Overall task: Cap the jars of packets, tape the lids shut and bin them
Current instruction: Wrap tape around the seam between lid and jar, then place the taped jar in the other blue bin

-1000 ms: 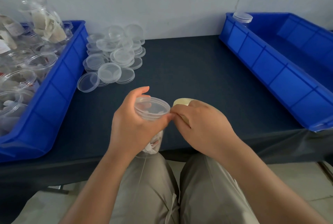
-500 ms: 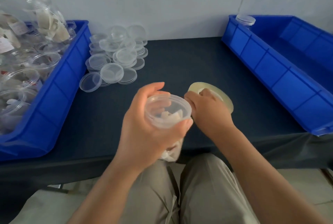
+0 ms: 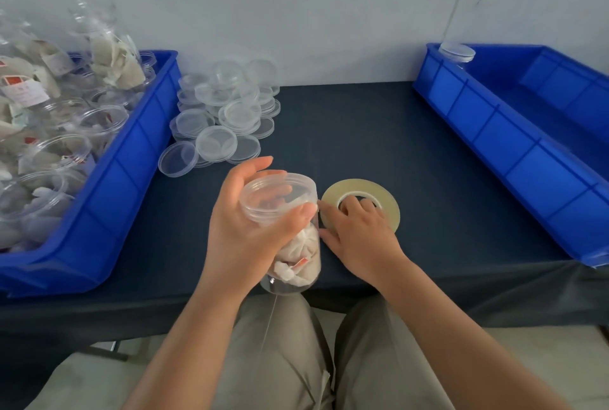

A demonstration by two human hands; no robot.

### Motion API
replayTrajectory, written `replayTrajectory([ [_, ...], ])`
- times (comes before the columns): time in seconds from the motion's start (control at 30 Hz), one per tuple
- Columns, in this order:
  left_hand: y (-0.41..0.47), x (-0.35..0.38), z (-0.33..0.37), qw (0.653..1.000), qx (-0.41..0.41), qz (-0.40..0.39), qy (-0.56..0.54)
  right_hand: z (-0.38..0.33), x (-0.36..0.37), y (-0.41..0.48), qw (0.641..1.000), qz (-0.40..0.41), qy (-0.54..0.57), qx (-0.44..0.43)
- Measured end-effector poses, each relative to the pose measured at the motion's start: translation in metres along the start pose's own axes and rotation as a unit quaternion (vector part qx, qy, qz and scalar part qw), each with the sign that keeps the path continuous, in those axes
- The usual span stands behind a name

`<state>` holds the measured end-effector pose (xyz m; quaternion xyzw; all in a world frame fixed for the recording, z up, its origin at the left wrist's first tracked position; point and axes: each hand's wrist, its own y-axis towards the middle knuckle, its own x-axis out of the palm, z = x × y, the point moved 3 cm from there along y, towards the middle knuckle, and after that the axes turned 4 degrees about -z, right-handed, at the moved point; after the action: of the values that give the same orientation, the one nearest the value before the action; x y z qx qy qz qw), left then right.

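1. Left hand [image 3: 244,231] grasps the jar [image 3: 301,254] high up, with the fingers curled round the far side and the thumb pressed on the near side just under the lid [image 3: 276,192].
2. Held this way, the clear jar is tilted, its top leaning towards the far left and its base hanging over the near edge of the worktop [image 3: 362,132], above the person's lap. White packets with a bit of red fill its lower part, and the clear lid sits on its mouth.
3. Right hand [image 3: 359,231] lies released on the tape roll [image 3: 361,184], fingers spread and relaxed, with the fingertips reaching into the roll's hole.
4. That pale yellowish roll lies flat on the dark worktop, just right of the jar.
5. Further off to the far left, a loose pile of clear lids [image 3: 227,119] lies against the wall.
6. At the left edge stands a blue bin [image 3: 131,178] crowded with open jars of packets [image 3: 43,132].
7. On the right stands a second blue bin [image 3: 494,122], with one capped jar [image 3: 456,52] in its far left corner.
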<state>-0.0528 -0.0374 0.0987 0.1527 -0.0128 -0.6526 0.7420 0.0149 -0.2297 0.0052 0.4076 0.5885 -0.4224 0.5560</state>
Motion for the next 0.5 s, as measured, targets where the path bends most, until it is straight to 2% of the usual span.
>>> replayTrajectory([
  [0.03, 0.001, 0.0, -0.001, 1.0, -0.003, -0.002, 0.0, 0.002, -0.009, -0.001, 0.999, -0.006, 0.043, 0.003],
  [0.1, 0.002, 0.0, -0.005, 1.0, -0.013, -0.007, -0.007, 0.003, -0.032, -0.008, 0.973, 0.038, 0.23, 0.006],
  [0.17, 0.003, 0.0, -0.008, 1.0, -0.017, -0.02, -0.012, 0.002, -0.055, -0.019, 0.893, 0.102, 0.436, -0.034],
  [0.2, 0.002, 0.001, -0.009, 0.999, -0.018, -0.032, -0.013, 0.0, -0.064, -0.025, 0.856, 0.111, 0.5, -0.066],
  [0.23, 0.002, 0.002, -0.01, 0.999, -0.02, -0.047, -0.018, -0.003, -0.071, -0.029, 0.833, 0.105, 0.535, -0.094],
  [0.27, 0.001, 0.003, -0.011, 0.997, -0.022, -0.062, -0.026, -0.008, -0.076, -0.032, 0.828, 0.094, 0.541, -0.116],
  [0.37, -0.001, 0.008, -0.013, 0.994, -0.026, -0.091, -0.05, -0.017, -0.081, -0.035, 0.844, 0.082, 0.512, -0.137],
  [0.5, -0.004, 0.01, -0.016, 0.992, -0.029, -0.11, -0.056, -0.015, -0.078, -0.037, 0.822, 0.062, 0.537, -0.181],
])
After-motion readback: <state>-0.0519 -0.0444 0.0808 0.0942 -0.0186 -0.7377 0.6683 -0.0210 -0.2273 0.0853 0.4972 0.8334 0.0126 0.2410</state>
